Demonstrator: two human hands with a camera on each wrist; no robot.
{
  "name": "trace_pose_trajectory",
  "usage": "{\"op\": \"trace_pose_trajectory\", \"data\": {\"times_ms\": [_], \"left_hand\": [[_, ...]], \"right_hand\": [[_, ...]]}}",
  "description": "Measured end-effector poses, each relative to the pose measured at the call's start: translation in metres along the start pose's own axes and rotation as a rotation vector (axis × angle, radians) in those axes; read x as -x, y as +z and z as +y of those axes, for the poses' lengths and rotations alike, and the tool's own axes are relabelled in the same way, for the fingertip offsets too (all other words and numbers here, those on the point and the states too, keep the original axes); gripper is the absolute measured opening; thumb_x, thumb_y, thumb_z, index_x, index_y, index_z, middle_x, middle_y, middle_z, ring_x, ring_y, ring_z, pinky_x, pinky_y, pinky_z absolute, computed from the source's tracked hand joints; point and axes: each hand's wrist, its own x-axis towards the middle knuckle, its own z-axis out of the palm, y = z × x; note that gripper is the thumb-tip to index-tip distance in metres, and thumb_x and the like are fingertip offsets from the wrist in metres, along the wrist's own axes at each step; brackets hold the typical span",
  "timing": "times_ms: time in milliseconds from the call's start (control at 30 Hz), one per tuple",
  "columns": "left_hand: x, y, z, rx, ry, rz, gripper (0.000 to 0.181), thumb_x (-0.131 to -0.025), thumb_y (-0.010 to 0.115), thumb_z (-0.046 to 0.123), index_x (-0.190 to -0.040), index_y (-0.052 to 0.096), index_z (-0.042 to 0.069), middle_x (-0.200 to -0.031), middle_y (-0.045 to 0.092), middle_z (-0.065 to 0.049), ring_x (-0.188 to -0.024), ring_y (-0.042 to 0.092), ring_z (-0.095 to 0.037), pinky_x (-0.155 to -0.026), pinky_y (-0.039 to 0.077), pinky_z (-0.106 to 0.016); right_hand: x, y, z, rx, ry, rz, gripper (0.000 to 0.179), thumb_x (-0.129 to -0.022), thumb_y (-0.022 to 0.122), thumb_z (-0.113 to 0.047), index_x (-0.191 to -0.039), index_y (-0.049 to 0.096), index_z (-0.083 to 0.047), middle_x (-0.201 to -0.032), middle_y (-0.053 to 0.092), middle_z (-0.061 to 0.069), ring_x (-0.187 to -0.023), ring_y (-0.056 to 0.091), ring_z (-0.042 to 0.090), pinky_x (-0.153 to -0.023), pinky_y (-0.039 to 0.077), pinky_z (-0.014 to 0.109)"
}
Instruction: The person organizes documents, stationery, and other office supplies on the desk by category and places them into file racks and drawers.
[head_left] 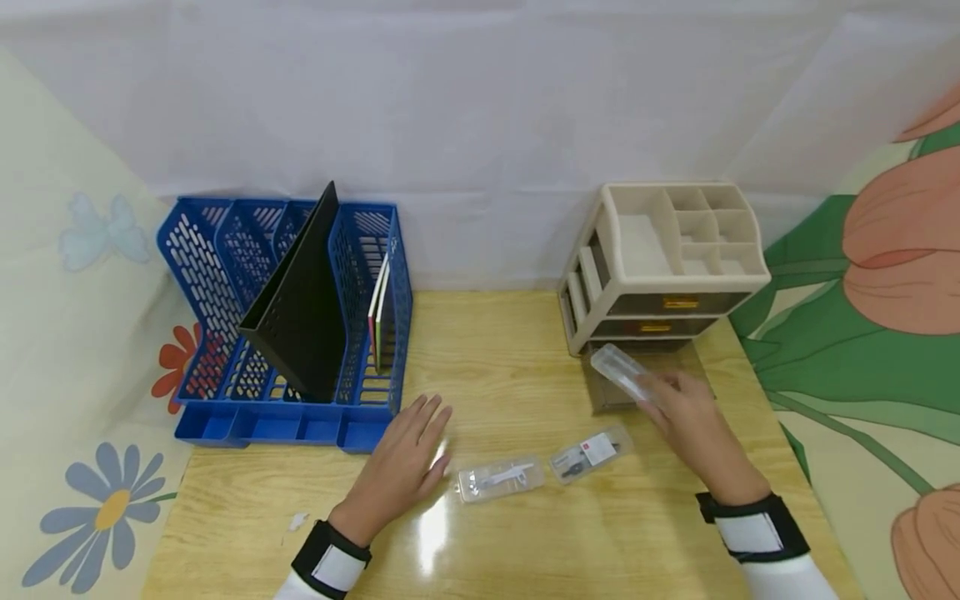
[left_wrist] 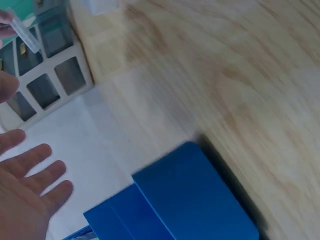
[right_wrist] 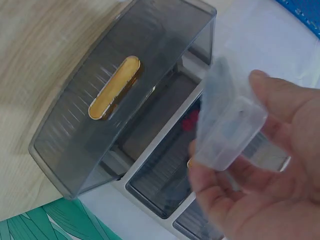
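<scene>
My right hand (head_left: 686, 421) pinches a long clear plastic case (head_left: 617, 367) between thumb and fingers. In the right wrist view the translucent case (right_wrist: 230, 127) is tilted, and what it contains is too blurred to tell. Below it, the smoky bottom drawer (right_wrist: 85, 110) of the beige desktop organizer (head_left: 615, 292) is pulled out. My left hand (head_left: 401, 458) is spread with fingers extended, holding nothing, near the front right corner of the blue file rack (head_left: 285, 425). Whether it touches the table cannot be told.
Between my hands lie a clear case with a white item (head_left: 498, 479) and a clear case with a white label and dark item (head_left: 591, 454). A black folder (head_left: 307, 308) and thin booklets (head_left: 381, 317) stand in the rack. A paper scrap (head_left: 297, 522) lies front left.
</scene>
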Motion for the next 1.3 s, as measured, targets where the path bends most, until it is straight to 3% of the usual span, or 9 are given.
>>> {"op": "trace_pose_trajectory", "data": {"times_ms": [300,600,733,900,1000,1300], "left_hand": [[0.001,0.0,-0.002,-0.021,0.066,-0.026,0.063,-0.086,0.062,0.032,-0.139,0.049,0.002,-0.143,0.05,-0.023,-0.133,0.043,-0.04,-0.104,0.043,-0.055],[0.005,0.005,0.001,-0.031,0.064,-0.052,0.063,-0.084,0.066,0.03,-0.138,0.05,0.003,-0.14,0.053,-0.021,-0.13,0.046,-0.039,-0.102,0.045,-0.054],[0.006,0.008,0.002,-0.023,0.054,-0.055,0.062,-0.084,0.066,0.03,-0.138,0.051,0.003,-0.139,0.054,-0.021,-0.128,0.047,-0.038,-0.1,0.047,-0.055],[0.008,0.012,0.004,-0.015,0.05,-0.06,0.059,-0.085,0.065,0.03,-0.136,0.052,0.003,-0.136,0.056,-0.021,-0.126,0.049,-0.039,-0.099,0.048,-0.055],[0.009,0.014,0.006,-0.023,0.06,-0.071,0.059,-0.086,0.063,0.032,-0.136,0.051,0.003,-0.135,0.057,-0.021,-0.125,0.05,-0.038,-0.1,0.047,-0.054],[0.007,0.018,0.009,-0.024,0.055,-0.103,0.059,-0.085,0.065,0.031,-0.136,0.051,0.005,-0.133,0.058,-0.02,-0.124,0.051,-0.037,-0.1,0.047,-0.052]], "right_hand": [[-0.014,0.018,0.013,0.076,0.071,-0.021,0.032,-0.069,0.082,-0.006,-0.097,0.07,0.005,-0.079,0.064,0.031,-0.067,0.057,0.045,-0.055,0.048,0.057],[-0.027,0.043,0.016,0.078,0.269,-0.194,0.033,-0.078,0.076,-0.011,-0.103,0.066,0.008,-0.082,0.066,0.03,-0.075,0.059,0.046,-0.058,0.051,0.057],[-0.033,0.052,0.017,0.026,0.388,-0.292,0.042,-0.081,0.073,-0.017,-0.111,0.061,0.011,-0.088,0.063,0.034,-0.08,0.058,0.049,-0.063,0.051,0.06],[-0.038,0.065,0.021,-0.122,0.57,-0.465,0.06,-0.086,0.067,-0.021,-0.129,0.045,0.014,-0.111,0.052,0.042,-0.098,0.053,0.054,-0.076,0.05,0.065],[-0.039,0.069,0.021,-0.194,0.635,-0.512,0.064,-0.086,0.067,-0.018,-0.132,0.038,0.015,-0.116,0.048,0.044,-0.103,0.05,0.056,-0.082,0.049,0.066],[-0.044,0.065,0.019,-0.229,0.637,-0.604,0.06,-0.088,0.063,-0.017,-0.129,0.035,0.016,-0.111,0.054,0.042,-0.099,0.056,0.054,-0.079,0.051,0.062]]}}
